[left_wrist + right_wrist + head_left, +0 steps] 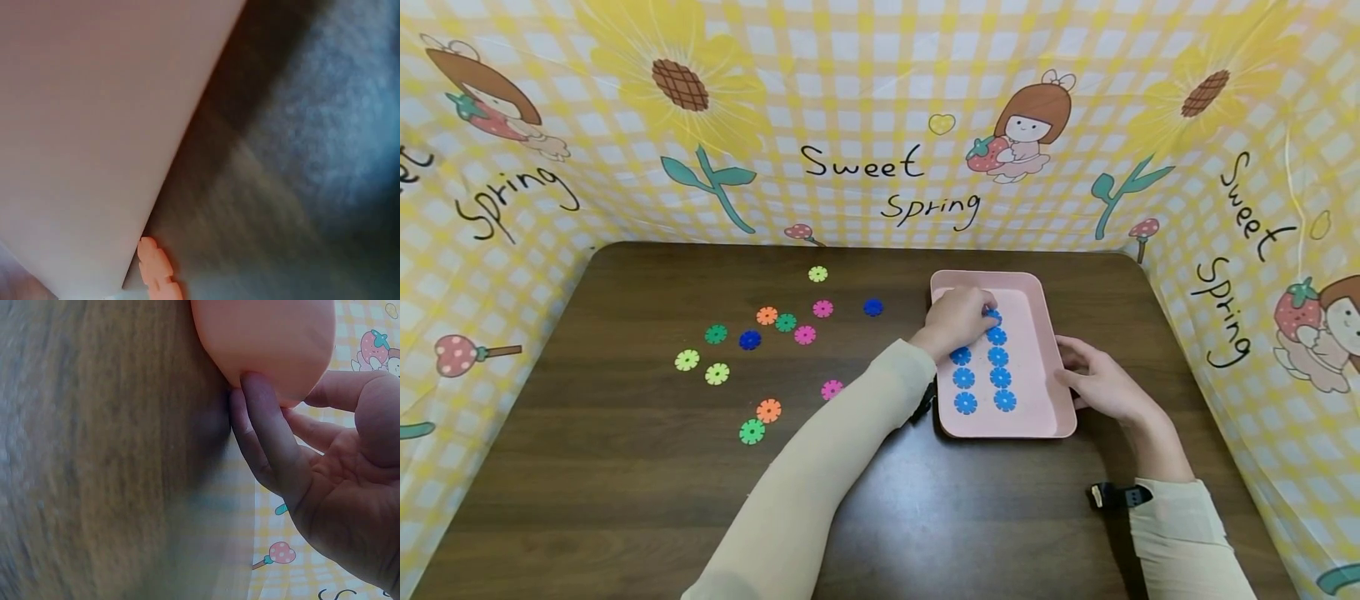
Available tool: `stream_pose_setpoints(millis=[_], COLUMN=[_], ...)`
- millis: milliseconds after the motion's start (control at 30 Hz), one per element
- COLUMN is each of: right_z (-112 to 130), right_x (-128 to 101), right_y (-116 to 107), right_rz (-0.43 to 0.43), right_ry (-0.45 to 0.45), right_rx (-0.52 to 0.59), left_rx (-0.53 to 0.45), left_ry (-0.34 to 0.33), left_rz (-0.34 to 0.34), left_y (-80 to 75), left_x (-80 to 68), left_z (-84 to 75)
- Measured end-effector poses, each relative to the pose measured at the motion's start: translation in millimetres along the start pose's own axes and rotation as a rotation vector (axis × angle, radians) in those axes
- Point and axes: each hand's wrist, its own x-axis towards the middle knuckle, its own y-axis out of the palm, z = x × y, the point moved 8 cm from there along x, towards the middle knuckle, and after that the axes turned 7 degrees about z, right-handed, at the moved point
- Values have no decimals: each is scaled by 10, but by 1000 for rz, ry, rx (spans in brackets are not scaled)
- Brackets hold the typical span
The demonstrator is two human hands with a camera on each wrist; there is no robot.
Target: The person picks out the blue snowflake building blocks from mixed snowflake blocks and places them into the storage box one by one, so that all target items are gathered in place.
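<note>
Inside the pink tray (pixel 1037 358), blue snowflake discs (pixel 1000 377) lie in two columns. My left hand (pixel 958 318) reaches over the tray's left side, its fingers curled and pinching a blue snowflake disc (pixel 994 317) at the far end of the right column. The hand hides part of the left column. My right hand (pixel 1101 379) grips the tray's right side. In the right wrist view its fingers (pixel 272 415) bend against the pink tray wall (pixel 269 344).
Loose snowflake discs in green, orange, pink, dark blue and yellow-green lie left of the tray, such as a green disc (pixel 752 431) and a dark blue disc (pixel 873 307). An orange disc (pixel 159 272) shows beside the tray. Printed cloth (pixel 865 100) walls the table.
</note>
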Motion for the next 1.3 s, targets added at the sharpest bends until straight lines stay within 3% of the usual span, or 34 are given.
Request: stream_pose_setpoints(millis=[133,300,567,867,1067,1300], right_z=[-3,-13,-39,-43,-31,0], right_x=[12,21,41,63,66,32], right_y=[-7,-25,-73,-112,-130,-181], right_rz=[1,3,3,6,3,-43], right_ry=[-5,-10,-13,-7,-11,2], right_rx=[3,11,-3,-20,-32,-116], left_rx=[21,-3,-31,-2,65,141], left_ry=[3,72,130,119,80,81], left_rz=[-7,-51,-93,-119,-162,-250], left_y=[22,-18,-108,-396,-604,-772], left_x=[10,-8,-153,-405,-584,-855], left_z=[10,-13,-34,-108,7,226])
